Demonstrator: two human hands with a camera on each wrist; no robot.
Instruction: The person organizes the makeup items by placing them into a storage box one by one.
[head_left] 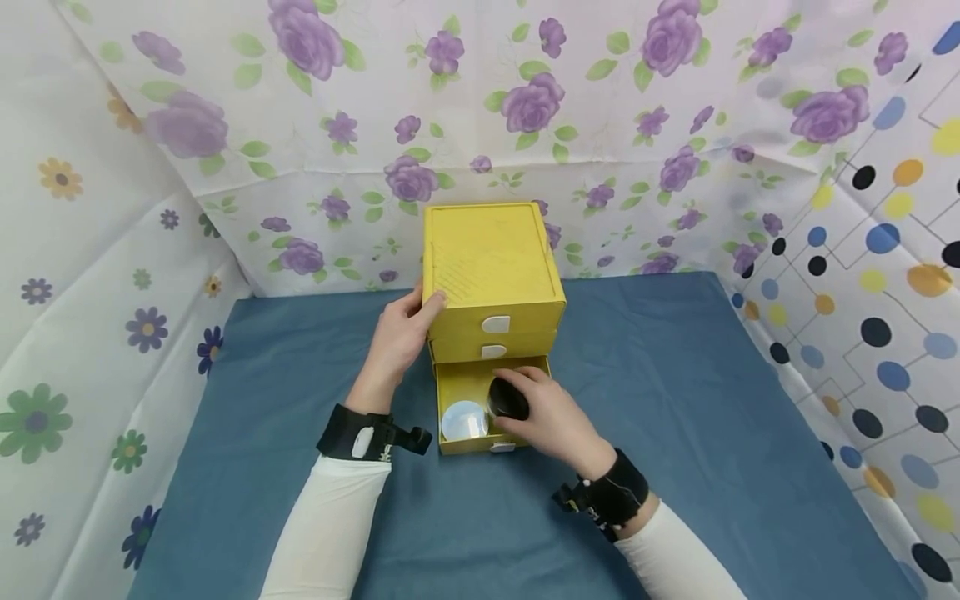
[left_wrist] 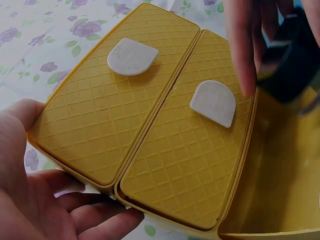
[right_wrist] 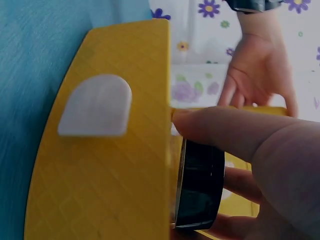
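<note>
A yellow cabinet with stacked drawers [head_left: 491, 258] and white tab handles stands on the blue cloth. Its bottom drawer [head_left: 450, 383] is pulled out. My left hand [head_left: 399, 337] rests against the cabinet's left side, thumb over the top front edge; in the left wrist view its fingers [left_wrist: 95, 212] lie along the side wall. Inside the drawer, at front left, lies a shiny pale-blue disc [head_left: 465, 420]. My right hand [head_left: 551, 412] holds a thick round black lid-like piece [right_wrist: 202, 182] on edge over the drawer's right part, thumb on one side and fingers on the other.
The blue cloth [head_left: 750, 467] spreads on both sides of the cabinet. Behind it hangs a sheet with purple flowers [head_left: 322, 125]; a dotted sheet [head_left: 885, 333] stands at the right and a flowered one [head_left: 82, 292] at the left.
</note>
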